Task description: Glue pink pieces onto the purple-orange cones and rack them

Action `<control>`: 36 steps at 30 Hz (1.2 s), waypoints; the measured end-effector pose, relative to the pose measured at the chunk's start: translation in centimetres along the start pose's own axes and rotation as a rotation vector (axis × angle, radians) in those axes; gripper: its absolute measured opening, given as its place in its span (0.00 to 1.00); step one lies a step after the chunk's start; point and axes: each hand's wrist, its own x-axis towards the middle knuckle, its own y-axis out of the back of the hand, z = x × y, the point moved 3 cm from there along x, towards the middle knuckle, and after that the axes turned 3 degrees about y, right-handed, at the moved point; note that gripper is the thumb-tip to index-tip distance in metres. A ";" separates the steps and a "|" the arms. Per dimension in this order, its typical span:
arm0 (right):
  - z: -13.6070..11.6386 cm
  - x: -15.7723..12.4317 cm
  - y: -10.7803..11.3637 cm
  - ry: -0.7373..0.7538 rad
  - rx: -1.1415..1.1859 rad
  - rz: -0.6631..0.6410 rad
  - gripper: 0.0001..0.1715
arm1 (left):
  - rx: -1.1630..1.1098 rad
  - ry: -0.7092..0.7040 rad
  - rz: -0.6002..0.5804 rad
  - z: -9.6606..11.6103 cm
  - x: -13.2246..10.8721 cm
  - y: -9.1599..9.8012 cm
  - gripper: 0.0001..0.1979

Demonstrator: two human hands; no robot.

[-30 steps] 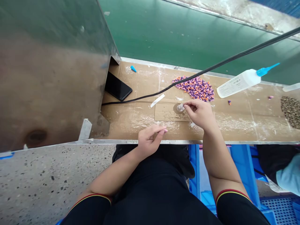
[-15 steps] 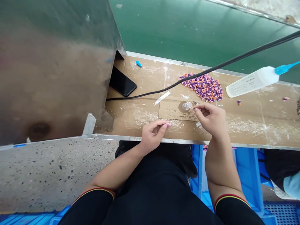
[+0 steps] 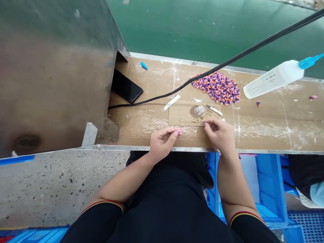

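Observation:
My left hand [image 3: 162, 141] pinches a small pink piece [image 3: 179, 132] between thumb and fingertips, just above the bench near its front edge. To the right, my right hand [image 3: 221, 135] is closed in a pinch on a tiny dark purple piece [image 3: 204, 123], mostly hidden by the fingertips. Between and beyond the hands lies a cardboard pad [image 3: 177, 116], spotted with wet marks. A small clear cup [image 3: 199, 110] stands on it, and beside that lies a small knife [image 3: 215, 110] with a pale handle. Behind is a heap of purple, orange and pink pieces [image 3: 220, 88].
A white bottle [image 3: 274, 79] with a blue nozzle lies tilted at right. A black cable [image 3: 174, 91] crosses the bench. Left are a phone [image 3: 128, 87], a blue cap [image 3: 144, 65], a white strip [image 3: 172, 102] and a big metal box [image 3: 58, 77]. Blue crates [image 3: 272, 189] sit below.
My right hand has drawn back from beside the cup towards me, with the purple piece in its fingertips, uncovering the knife. My left hand stays nearly in place. The camera view has shifted slightly.

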 end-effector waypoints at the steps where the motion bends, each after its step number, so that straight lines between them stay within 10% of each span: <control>1: -0.1 -0.2 0.1 -0.026 0.042 0.027 0.12 | -0.015 0.026 0.014 0.0 0.1 0.0 0.05; 12: -5.0 -3.7 -4.1 -0.022 0.624 0.183 0.11 | -0.206 0.451 0.102 -0.3 1.7 -1.3 0.20; 36: -4.5 -4.1 -7.6 -0.179 0.821 0.166 0.26 | 0.088 0.124 0.077 -1.5 1.6 -1.4 0.19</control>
